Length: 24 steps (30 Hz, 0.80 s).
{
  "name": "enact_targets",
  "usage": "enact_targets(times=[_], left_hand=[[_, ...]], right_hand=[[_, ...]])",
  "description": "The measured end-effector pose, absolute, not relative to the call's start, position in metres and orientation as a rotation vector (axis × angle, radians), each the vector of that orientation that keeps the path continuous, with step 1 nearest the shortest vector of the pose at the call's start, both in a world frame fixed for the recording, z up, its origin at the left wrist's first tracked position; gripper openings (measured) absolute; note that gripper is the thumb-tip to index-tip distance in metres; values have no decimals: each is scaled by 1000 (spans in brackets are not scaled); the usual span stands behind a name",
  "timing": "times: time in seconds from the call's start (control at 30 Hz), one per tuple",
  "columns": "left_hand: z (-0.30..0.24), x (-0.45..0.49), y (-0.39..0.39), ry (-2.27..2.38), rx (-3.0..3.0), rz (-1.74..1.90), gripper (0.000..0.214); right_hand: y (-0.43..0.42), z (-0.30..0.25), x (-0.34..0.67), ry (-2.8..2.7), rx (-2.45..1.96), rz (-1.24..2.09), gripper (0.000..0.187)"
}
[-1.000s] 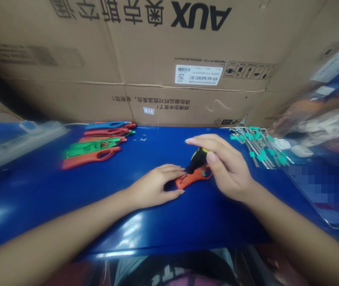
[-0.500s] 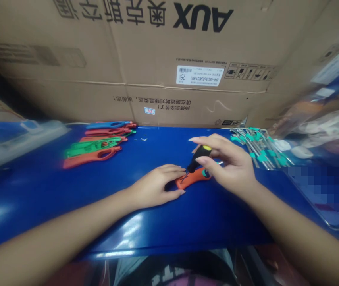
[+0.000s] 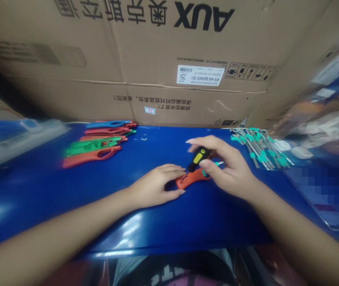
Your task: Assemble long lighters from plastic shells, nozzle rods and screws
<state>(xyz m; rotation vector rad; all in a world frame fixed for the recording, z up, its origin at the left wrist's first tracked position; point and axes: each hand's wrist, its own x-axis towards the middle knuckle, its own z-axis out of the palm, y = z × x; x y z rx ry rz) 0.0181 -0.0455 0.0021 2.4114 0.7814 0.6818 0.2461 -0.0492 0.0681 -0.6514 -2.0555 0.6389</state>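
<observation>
In my right hand (image 3: 229,169) is a stubby black-and-yellow screwdriver (image 3: 198,158), held between thumb and fingers and tilted, its tip down at an orange plastic lighter casing (image 3: 191,178). The casing lies on the blue table (image 3: 157,226); a dark cross-shaped mark or part shows at its left end. My left hand (image 3: 154,186) grips that end, thumb on the near side and fingers on the far side. A teal piece (image 3: 204,173) sits at the casing's right part, and a metal rod (image 3: 219,163) sticks out past my right hand.
Several blue, red, green and orange lighter casings (image 3: 98,156) lie at the left. At the right is a pile of metal rods with teal parts (image 3: 261,149). Small white bits (image 3: 143,138) lie near the large cardboard box (image 3: 145,91) behind the table.
My right hand has turned the screwdriver, so more yellow shows on its handle. The left hand and the orange casing stay where they were.
</observation>
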Motion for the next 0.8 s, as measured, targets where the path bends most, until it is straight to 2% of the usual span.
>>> enact_targets(times=[0.1,0.17,0.27,0.3,0.47,0.57,0.67,0.73,0.8], left_hand=[[2,18,-46,764,2409,657,32],[2,18,-46,768,2409,657,34],[2,18,-46,795,2416,664,37],[2,18,-46,795,2419,663,36],[3,18,-46,765,2405,657,36],[4,18,-46,782,2407,665,40],[4,18,-46,783,2412,673,34],[4,18,-46,775,2409,675,33],[3,18,-46,774,2408,674,33]], right_hand=[[-54,69,245,-2064,-562,1076,42],[-56,69,244,-2077,-574,924,38],[-58,69,243,-2067,-654,438,36],[-58,69,243,-2061,-668,416,37],[-57,65,239,-1949,-563,1035,39],[-52,59,237,-1862,-552,794,32],[-51,57,238,-1906,-606,471,35],[-52,59,239,-1977,-619,473,37],[-55,63,240,-1995,-600,702,40]])
